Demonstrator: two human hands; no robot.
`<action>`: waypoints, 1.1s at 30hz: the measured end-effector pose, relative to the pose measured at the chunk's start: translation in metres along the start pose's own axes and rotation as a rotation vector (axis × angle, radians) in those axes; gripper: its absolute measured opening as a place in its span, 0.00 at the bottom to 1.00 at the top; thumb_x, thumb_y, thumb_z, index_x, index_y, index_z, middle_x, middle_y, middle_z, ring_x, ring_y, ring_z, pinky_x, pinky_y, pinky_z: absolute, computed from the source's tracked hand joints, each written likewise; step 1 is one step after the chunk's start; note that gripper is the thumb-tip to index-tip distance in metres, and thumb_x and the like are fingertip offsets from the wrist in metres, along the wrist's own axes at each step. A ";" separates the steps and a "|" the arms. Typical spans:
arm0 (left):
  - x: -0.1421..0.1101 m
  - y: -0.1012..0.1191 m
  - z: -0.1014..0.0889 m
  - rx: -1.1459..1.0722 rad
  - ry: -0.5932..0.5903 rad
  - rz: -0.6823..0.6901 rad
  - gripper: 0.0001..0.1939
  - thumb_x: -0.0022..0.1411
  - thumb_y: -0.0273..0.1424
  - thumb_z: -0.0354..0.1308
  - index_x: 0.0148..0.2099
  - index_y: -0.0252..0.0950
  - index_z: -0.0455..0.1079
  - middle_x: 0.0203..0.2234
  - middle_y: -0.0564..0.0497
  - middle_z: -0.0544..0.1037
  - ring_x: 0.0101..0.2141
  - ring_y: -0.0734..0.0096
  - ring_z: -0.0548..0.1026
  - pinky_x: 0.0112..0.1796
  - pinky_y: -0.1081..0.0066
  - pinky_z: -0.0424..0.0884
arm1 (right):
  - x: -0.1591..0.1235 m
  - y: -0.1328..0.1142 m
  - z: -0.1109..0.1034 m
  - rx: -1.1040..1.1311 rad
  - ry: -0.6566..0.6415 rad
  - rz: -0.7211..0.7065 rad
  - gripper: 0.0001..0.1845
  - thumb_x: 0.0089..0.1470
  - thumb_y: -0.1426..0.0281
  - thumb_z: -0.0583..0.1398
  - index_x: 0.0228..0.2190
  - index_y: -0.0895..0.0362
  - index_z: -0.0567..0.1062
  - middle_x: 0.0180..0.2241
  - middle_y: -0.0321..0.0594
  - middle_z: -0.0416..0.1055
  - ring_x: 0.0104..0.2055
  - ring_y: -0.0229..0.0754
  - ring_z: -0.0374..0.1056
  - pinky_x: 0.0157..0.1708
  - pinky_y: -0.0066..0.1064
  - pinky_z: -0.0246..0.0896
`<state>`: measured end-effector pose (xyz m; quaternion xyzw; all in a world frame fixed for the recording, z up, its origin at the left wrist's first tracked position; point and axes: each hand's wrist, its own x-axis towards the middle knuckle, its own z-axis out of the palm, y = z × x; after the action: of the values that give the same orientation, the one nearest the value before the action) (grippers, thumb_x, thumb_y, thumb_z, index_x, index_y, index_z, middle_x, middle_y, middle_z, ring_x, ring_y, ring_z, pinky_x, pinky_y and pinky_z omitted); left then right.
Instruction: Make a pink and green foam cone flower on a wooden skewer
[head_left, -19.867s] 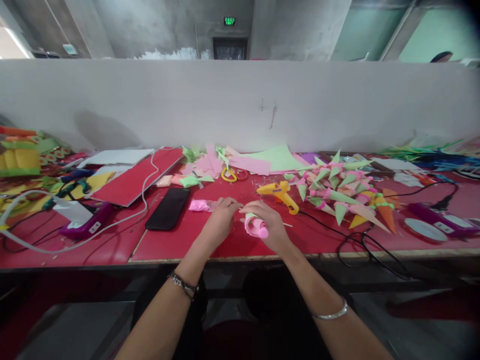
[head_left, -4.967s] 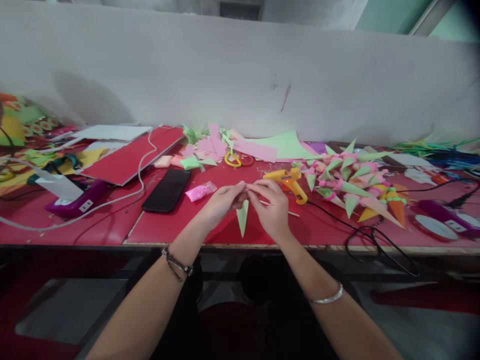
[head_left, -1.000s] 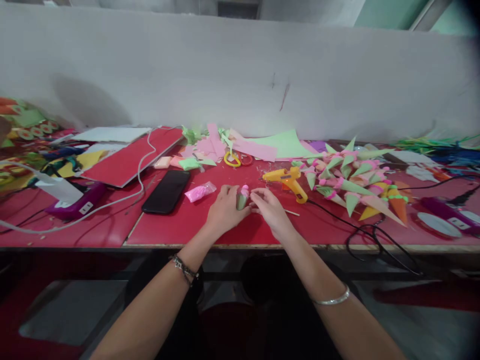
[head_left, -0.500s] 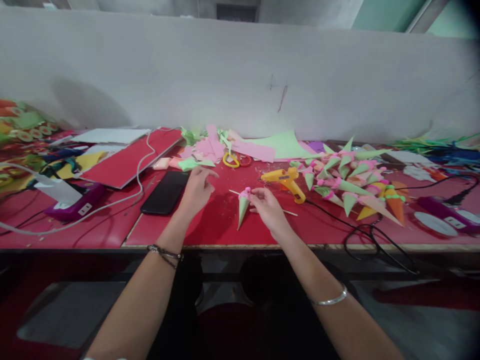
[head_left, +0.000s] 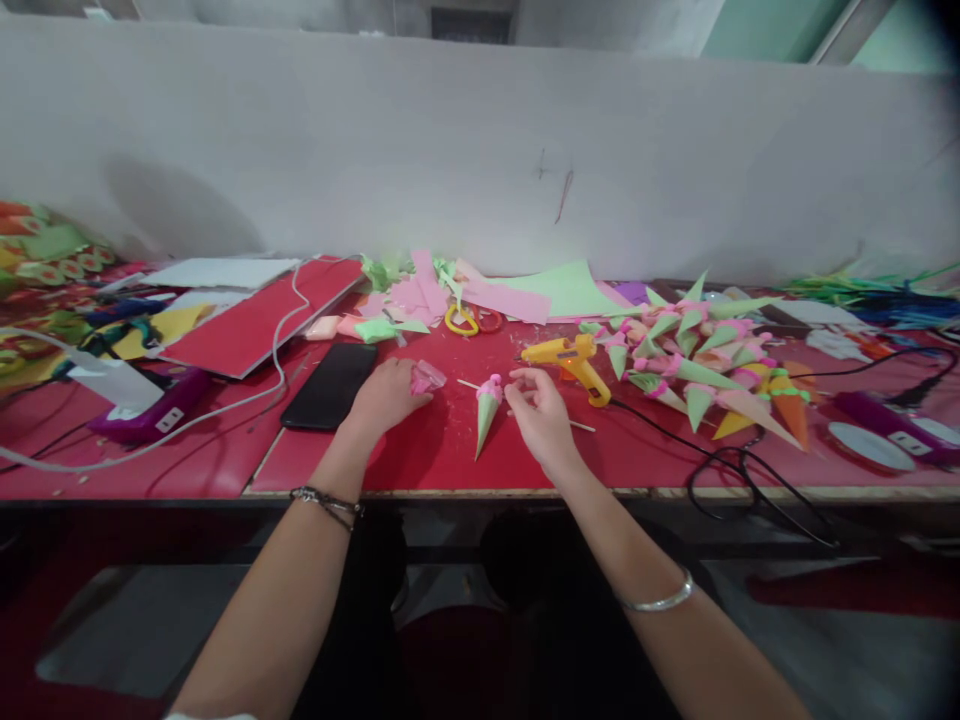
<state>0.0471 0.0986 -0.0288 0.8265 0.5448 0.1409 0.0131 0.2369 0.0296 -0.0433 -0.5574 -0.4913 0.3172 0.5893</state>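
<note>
A small pink packet (head_left: 428, 377) in clear plastic sticks out from under the fingers of my left hand (head_left: 386, 398), which is closed on it above the red tabletop. To its right lies a green paper cone (head_left: 487, 415) with pink bobbles on top, its tip toward me. My right hand (head_left: 541, 412) is just right of the cone, fingers loosely curled and apart, with nothing visible in them. A thin stick (head_left: 582, 427) lies on the table, partly covered by the right hand. Beyond that hand rests a yellow glue gun (head_left: 574, 362).
A black phone (head_left: 330, 386) lies left of my left hand. Finished paper cones (head_left: 690, 350) are heaped at the right, near a black cord (head_left: 675, 440). Yellow-handled scissors (head_left: 461, 320) and paper scraps (head_left: 420, 290) lie at the back. Purple power strips (head_left: 154, 405) sit toward the sides.
My left hand has come down toward me and now has the pink packet. My right hand has let go of the cone and shifted slightly right; the cone stays in place.
</note>
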 end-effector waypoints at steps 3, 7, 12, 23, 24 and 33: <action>-0.002 0.015 -0.003 -0.166 0.105 0.168 0.21 0.52 0.32 0.54 0.48 0.31 0.61 0.45 0.41 0.68 0.46 0.61 0.66 0.47 0.65 0.62 | -0.002 -0.005 -0.001 0.003 0.006 -0.144 0.09 0.47 0.67 0.57 0.33 0.55 0.68 0.31 0.37 0.64 0.33 0.38 0.63 0.33 0.31 0.62; -0.010 0.036 -0.004 -0.336 0.133 0.334 0.23 0.51 0.29 0.55 0.50 0.33 0.57 0.45 0.43 0.68 0.45 0.64 0.67 0.45 0.66 0.64 | -0.006 -0.012 -0.001 -0.010 -0.114 -0.337 0.07 0.48 0.69 0.56 0.32 0.53 0.72 0.35 0.39 0.66 0.38 0.39 0.65 0.35 0.31 0.63; -0.014 0.044 -0.005 -0.383 0.083 0.393 0.24 0.51 0.38 0.56 0.49 0.35 0.58 0.45 0.44 0.69 0.44 0.62 0.69 0.42 0.67 0.65 | -0.009 -0.015 -0.002 0.014 -0.246 -0.317 0.07 0.49 0.68 0.57 0.31 0.53 0.74 0.34 0.38 0.68 0.39 0.39 0.66 0.37 0.31 0.64; -0.019 0.052 -0.022 -0.315 0.035 0.316 0.31 0.47 0.48 0.56 0.50 0.37 0.57 0.38 0.46 0.73 0.37 0.61 0.72 0.33 0.69 0.65 | -0.010 -0.021 -0.005 0.083 -0.238 -0.163 0.07 0.47 0.65 0.57 0.30 0.54 0.70 0.31 0.37 0.71 0.36 0.40 0.67 0.37 0.32 0.63; -0.020 0.052 -0.022 -0.295 0.029 0.321 0.31 0.48 0.48 0.56 0.50 0.37 0.57 0.38 0.46 0.73 0.36 0.61 0.72 0.33 0.69 0.65 | -0.010 -0.021 -0.005 0.090 -0.235 -0.166 0.07 0.47 0.65 0.57 0.30 0.54 0.70 0.31 0.37 0.71 0.36 0.39 0.67 0.36 0.32 0.63; -0.023 0.053 -0.023 -0.208 0.046 0.383 0.29 0.48 0.47 0.57 0.48 0.39 0.57 0.40 0.49 0.73 0.37 0.63 0.72 0.33 0.70 0.66 | -0.010 -0.019 -0.006 0.059 -0.269 -0.209 0.04 0.47 0.69 0.58 0.29 0.53 0.71 0.31 0.35 0.69 0.34 0.37 0.66 0.36 0.30 0.62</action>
<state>0.0806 0.0535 -0.0027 0.9058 0.3603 0.2148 0.0588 0.2365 0.0149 -0.0268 -0.4383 -0.6115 0.3403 0.5640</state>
